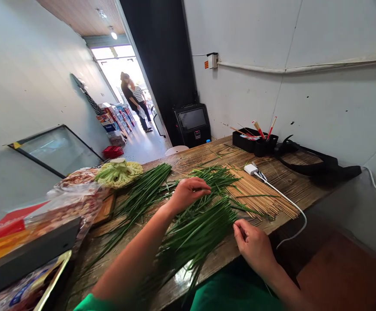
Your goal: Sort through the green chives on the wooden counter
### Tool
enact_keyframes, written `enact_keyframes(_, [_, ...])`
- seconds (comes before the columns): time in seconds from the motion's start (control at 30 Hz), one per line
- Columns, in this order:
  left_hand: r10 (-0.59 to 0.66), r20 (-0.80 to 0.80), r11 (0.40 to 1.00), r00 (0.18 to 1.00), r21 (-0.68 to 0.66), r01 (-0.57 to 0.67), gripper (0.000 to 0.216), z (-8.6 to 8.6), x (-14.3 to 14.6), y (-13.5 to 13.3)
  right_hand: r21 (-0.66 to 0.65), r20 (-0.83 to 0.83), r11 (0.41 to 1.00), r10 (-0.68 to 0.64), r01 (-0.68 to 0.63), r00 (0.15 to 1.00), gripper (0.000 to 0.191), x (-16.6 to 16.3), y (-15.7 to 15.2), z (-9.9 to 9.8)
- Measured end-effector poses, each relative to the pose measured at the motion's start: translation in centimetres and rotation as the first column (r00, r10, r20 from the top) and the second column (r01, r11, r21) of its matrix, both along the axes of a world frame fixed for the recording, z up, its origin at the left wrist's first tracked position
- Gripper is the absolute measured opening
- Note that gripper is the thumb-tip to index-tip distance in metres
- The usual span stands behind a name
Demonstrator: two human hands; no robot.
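Observation:
A flat fan of long garlic chives point(203, 226) lies in front of me, its leaves trailing toward the table's near edge. At the corner of its even ends, my right hand point(254, 242) is closed, thumb and forefinger pinched against the chives. Whether a skewer is in that pinch is hidden. Over a looser heap of chives point(218, 178), my left hand point(189, 193) has its fingers curled together; anything between the fingertips is too small to make out. Another chive bundle point(145, 185) lies to the left. Bamboo skewers point(262, 196) are spread to the right of the heap.
A white charger point(251, 169) with a cable lies on the skewers. Behind them stand a black box point(244, 141) and a black strap point(314, 162). At left are a cauliflower point(119, 172), bagged food point(74, 203) and a dark tray point(29, 259). People point(136, 101) stand in the doorway.

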State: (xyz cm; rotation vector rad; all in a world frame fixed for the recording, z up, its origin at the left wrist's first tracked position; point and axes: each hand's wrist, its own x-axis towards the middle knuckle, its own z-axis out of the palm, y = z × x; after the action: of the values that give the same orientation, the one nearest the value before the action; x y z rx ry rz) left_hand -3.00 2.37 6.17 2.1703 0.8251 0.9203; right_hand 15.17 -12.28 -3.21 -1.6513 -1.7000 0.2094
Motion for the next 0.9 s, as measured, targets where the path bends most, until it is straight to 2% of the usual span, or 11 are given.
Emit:
enact_keyframes(0.07, [0.097,0.071,0.972,0.993,0.208,-0.11,0.017,1.2,-0.4,-0.7,-0.006,-0.007,1.0,0.001,-0.001,1.0,0.027,0.0,0.0,0.1])
enact_keyframes(0.17, [0.266,0.159,0.874,0.951,0.376,-0.308,0.018,3.9,-2.2,-1.9,-0.004,-0.019,1.0,0.009,-0.009,1.0,0.027,0.1,0.0,0.1])
enact_keyframes(0.23, [0.35,0.04,0.824,0.936,0.462,-0.328,0.02,5.3,-3.4,-2.6,0.014,-0.033,1.0,0.023,-0.022,0.999,0.027,0.1,0.0,0.0])
enact_keyframes(0.3, [0.382,-0.146,0.833,0.913,0.483,-0.271,0.022,5.6,-3.8,-2.9,0.041,-0.062,0.998,0.041,-0.039,0.997,0.026,0.1,-0.1,-0.1])
enact_keyframes(0.4, [0.345,-0.341,0.91,0.874,0.351,-0.222,0.025,3.6,-2.5,-2.5,0.102,-0.112,0.994,0.058,-0.047,0.992,0.024,0.0,-0.2,-0.4])
enact_keyframes(0.47, [0.277,-0.393,0.958,0.877,0.178,-0.223,0.027,1.4,-0.7,-2.1,0.136,-0.126,0.99,0.059,-0.041,0.99,0.023,0.0,-0.3,-0.4])
enact_keyframes(0.53, [0.182,-0.384,0.981,0.905,0.009,-0.193,0.03,-0.7,1.1,-1.9,0.149,-0.127,0.988,0.057,-0.037,0.99,0.023,0.0,-0.3,-0.3])
enact_keyframes(0.6, [0.13,-0.316,0.975,0.94,-0.132,-0.179,0.033,-2.0,2.5,-2.0,0.141,-0.124,0.989,0.051,-0.033,0.991,0.024,-0.1,-0.2,-0.1])
enact_keyframes(0.67, [0.137,-0.236,0.955,0.962,-0.225,-0.192,0.035,-2.5,3.2,-2.2,0.126,-0.122,0.992,0.041,-0.026,0.992,0.024,-0.1,-0.2,0.1])
enact_keyframes(0.9, [0.238,-0.044,0.907,0.97,-0.348,-0.238,0.036,-3.0,2.3,-1.5,0.102,-0.131,0.995,0.029,-0.015,0.991,0.025,-0.1,-0.3,0.0])
